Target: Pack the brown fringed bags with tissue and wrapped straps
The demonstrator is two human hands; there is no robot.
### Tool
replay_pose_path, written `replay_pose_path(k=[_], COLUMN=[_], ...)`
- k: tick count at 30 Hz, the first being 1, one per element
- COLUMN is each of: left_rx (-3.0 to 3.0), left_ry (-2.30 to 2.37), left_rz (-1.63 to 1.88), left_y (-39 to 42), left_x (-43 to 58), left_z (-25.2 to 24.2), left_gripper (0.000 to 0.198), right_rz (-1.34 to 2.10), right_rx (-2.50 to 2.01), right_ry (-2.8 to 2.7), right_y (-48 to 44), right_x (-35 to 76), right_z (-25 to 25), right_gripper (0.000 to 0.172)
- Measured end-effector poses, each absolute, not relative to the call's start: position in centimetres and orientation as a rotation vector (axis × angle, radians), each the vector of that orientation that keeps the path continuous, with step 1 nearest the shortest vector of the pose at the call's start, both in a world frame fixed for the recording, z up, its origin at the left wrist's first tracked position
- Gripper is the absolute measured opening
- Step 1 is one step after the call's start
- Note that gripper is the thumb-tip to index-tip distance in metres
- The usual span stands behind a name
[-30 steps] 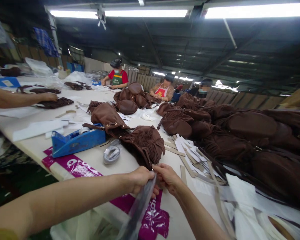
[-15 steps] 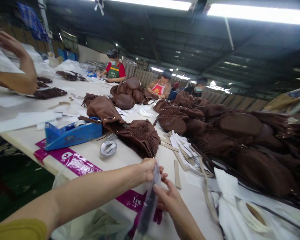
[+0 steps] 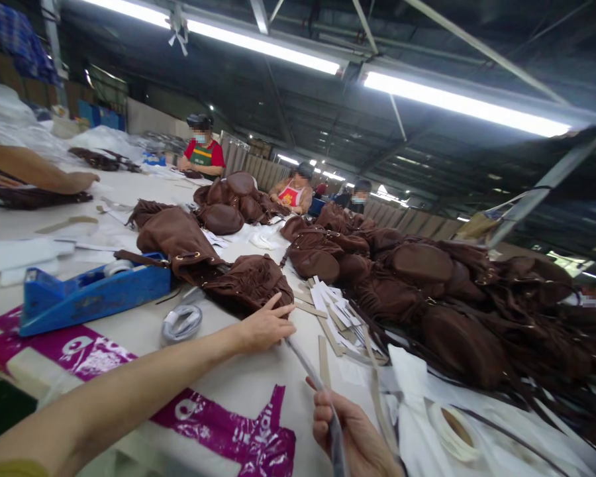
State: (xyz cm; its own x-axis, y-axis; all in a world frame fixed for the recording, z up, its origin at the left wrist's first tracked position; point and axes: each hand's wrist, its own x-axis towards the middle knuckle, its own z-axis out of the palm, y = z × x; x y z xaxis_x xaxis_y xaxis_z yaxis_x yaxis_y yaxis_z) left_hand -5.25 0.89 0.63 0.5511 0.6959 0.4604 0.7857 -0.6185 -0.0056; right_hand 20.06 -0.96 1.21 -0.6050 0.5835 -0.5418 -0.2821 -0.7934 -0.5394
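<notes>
A long, narrow strap in clear plastic (image 3: 305, 363) stretches between my hands. My left hand (image 3: 265, 326) reaches to its far end, right by a brown fringed bag (image 3: 251, 281); the fingers lie over the strap and the thumb is hidden. Nearer to me, my right hand (image 3: 345, 424) has its fingers curled round the plastic, and the strap's lower end runs down out of view. The fringed bag lies on its side, joined to or against another brown bag (image 3: 179, 242) with gold eyelets.
A blue tape dispenser (image 3: 97, 295) and a coil of clear plastic (image 3: 181, 323) lie to the left. Brown bags (image 3: 457, 331) are heaped on the right, beside paper strips (image 3: 335, 308) and a white tape roll (image 3: 454, 430). Purple tape (image 3: 238, 430) crosses the table edge. Several co-workers sit around.
My hands have moved apart: the left is at the bag's end, the right lower along the strap. The plastic now looks straighter and narrower. The camera view has turned right.
</notes>
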Motion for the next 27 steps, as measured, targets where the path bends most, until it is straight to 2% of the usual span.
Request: replay_pose_path(k=[1,3,7,10,13,14,17,18,20,22,23,25,27], left_rx=[-2.565,-2.541,-2.528,-2.574,-2.628,-2.640,-2.605,-2.578,-2.548,-2.572,-2.595,-2.628,-2.639], left_ry=[-1.201,-1.177,-1.250,-1.256,-1.205,-1.176,-1.145,-1.160,-1.194,-1.204,-1.204,-1.217,-1.237], left_rz=[-0.555,-0.526,-0.725,-0.769,-0.689,-0.669,-0.676,-0.691,-0.711,-0.725,-0.736,-0.769,-0.790], left_y=[1.8,3.1,3.7,3.3,2.9,2.9,3.3,3.5,4.0,4.4,4.5,4.5,4.4], left_x=[-5.3,-5.2,-4.2,-3.9,-4.1,-4.1,-4.1,-4.0,-3.9,-3.8,-3.8,-3.9,-3.9], left_z=[0.3,-0.1,-0.5,-0.8,-0.7,-0.7,-0.9,-1.1,-1.6,-2.0,-2.2,-2.4,-2.4], left_gripper=[0.019,0.019,0.012,0.028,0.050,0.047,0.013,0.015,0.021,0.020,0.020,0.021,0.022], right_rz=[2.366,2.342,2.350,2.421,2.456,2.457,2.438,2.407,2.238,1.897,1.671,1.254,1.009], right_rx=[-1.028,-1.056,-0.966,-0.931,-0.958,-0.972,-1.030,-1.050,-1.117,-1.238,-1.289,-1.304,-1.246], right_ry=[-0.612,-0.727,-0.726,-0.599,-0.556,-0.554,-0.567,-0.595,-0.829,-1.260,-1.480,-1.787,-1.914], right_y=[-1.0,-0.9,0.6,2.1,3.1,3.2,2.8,2.5,1.7,0.9,0.6,0.0,-0.4], right_x=[20.1,19.9,19.3,19.2,19.7,19.9,20.4,20.5,20.7,21.1,21.3,21.8,22.3], right_z=[1.1,0.9,0.8,1.1,1.6,1.7,1.9,1.9,1.9,1.9,1.9,1.9,1.9], right_gripper=[0.047,0.046,0.045,0.043,0.031,0.026,0.020,0.022,0.037,0.064,0.070,0.059,0.043])
